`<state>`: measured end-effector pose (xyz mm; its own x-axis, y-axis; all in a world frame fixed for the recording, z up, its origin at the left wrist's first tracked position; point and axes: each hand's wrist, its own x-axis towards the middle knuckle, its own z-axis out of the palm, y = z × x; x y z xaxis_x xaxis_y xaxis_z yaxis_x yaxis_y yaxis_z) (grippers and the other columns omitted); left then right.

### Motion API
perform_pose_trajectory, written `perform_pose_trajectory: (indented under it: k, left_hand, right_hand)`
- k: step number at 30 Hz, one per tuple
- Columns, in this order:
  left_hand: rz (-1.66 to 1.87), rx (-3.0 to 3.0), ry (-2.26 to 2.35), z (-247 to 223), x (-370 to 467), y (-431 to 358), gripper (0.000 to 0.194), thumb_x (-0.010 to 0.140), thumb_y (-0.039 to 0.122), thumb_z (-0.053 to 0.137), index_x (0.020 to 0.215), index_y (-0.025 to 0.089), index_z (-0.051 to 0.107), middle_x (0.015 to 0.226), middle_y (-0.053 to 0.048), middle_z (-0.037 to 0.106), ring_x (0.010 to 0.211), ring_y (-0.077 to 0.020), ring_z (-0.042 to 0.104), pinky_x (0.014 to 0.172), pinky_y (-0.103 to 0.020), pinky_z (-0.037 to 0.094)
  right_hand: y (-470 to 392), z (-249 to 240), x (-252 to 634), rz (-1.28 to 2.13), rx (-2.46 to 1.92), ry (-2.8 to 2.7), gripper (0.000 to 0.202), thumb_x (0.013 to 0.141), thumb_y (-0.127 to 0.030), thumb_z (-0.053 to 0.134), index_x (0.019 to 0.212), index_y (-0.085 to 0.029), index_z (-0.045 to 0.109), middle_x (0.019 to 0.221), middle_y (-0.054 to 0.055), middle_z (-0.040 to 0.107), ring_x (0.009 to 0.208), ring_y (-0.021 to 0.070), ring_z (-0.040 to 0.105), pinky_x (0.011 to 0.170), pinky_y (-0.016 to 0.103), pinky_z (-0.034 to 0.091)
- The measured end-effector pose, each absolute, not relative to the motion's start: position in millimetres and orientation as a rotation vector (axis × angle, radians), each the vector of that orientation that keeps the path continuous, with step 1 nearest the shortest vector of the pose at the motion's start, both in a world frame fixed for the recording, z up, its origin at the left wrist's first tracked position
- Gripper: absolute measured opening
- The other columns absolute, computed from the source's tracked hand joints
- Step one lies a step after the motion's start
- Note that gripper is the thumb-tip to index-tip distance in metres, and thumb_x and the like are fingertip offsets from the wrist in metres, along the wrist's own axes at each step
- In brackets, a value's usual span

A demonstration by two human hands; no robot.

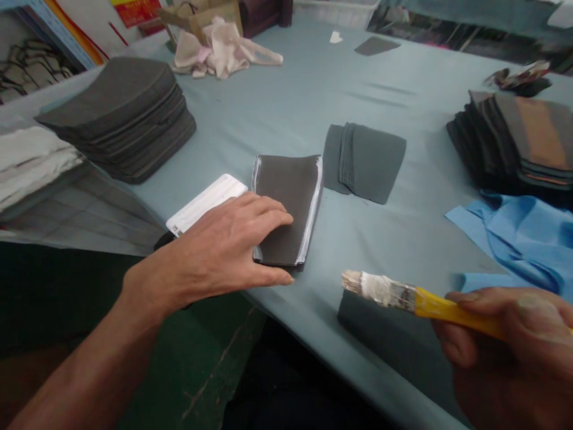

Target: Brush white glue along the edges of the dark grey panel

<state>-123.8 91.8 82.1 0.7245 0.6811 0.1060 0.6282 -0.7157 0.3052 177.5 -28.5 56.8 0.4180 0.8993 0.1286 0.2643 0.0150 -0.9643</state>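
A small stack of dark panels (282, 227) lies near the table's front edge, with white paste along its two long sides. My left hand (233, 239) rests over its left side, fingers stretched and thumb apart at the near edge. Partly beneath that wrist is a white flat rectangular thing (210, 200). My right hand (510, 334) grips a paintbrush (430, 303) by its yellow handle; the whitened bristles point left, above a dark piece (389, 334) at the table edge. Beyond the stack, several thin dark pieces (376, 161) lie fanned out.
A tall pile of dark panels (129, 113) stands at the left, and another dark pile (514, 137) at the right. Blue cloth (528, 239) lies below the right pile. At the back are a pale crumpled cloth (224, 51) and a cardboard box (179, 24).
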Motion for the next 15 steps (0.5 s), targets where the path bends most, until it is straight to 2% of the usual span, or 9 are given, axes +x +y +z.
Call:
perform_pose_trajectory:
  k: [5,9,15]
  left_hand:
    - [0.201,2.729,1.035,87,-124,95,0.052,0.094,0.054,0.077,0.133,0.021,0.065,0.146,-0.013,0.065,0.132,-0.0335,0.062,0.111,-0.047,0.049]
    - [0.163,2.675,1.027,92,-122,99,0.053,0.094,0.055,0.077,0.134,0.02,0.066,0.144,-0.012,0.065,0.131,-0.0325,0.062,0.109,-0.046,0.051]
    - [0.145,2.734,1.036,94,-119,96,0.047,0.096,0.046,0.074,0.134,0.019,0.065,0.145,-0.013,0.064,0.13,-0.0327,0.061,0.112,-0.048,0.049]
  right_hand:
    - [-29,58,178,0.755,-1.407,-0.962,0.025,0.089,-0.053,0.079,0.074,-0.034,0.077,0.047,0.001,0.053,0.037,0.0174,0.048,0.038,0.033,0.038]
    - [-37,54,180,0.767,-1.454,-0.929,0.029,0.088,-0.056,0.08,0.075,-0.031,0.074,0.048,0.0,0.056,0.039,0.0173,0.049,0.041,0.032,0.039]
    - [-49,66,154,0.75,-1.622,-0.777,0.036,0.093,-0.062,0.073,0.083,-0.028,0.067,0.056,-0.003,0.054,0.052,0.0158,0.047,0.057,0.033,0.037]
